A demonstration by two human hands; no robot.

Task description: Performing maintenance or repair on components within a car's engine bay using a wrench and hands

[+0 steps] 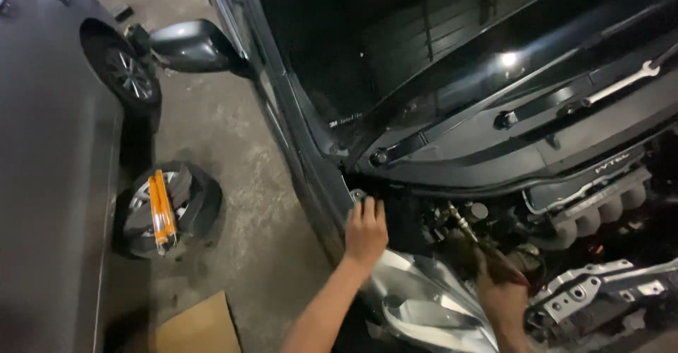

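My left hand [365, 233] rests flat on the dark car's fender edge [319, 183], fingers together, just above the headlight [417, 303]. My right hand [503, 293] reaches down into the open engine bay and grips a long metal tool [470, 234] that slants up and left from my fist. The tool's lower end is hidden in the dark among engine parts. The grey intake manifold [600, 208] sits to the right of the tool.
A combination wrench [621, 81] lies on the cowl below the windshield [424, 42]. A loose wheel [166, 208] with an orange object [161, 212] on it lies on the concrete floor. A second grey car [56, 148] stands left. Cardboard [198, 328] lies near.
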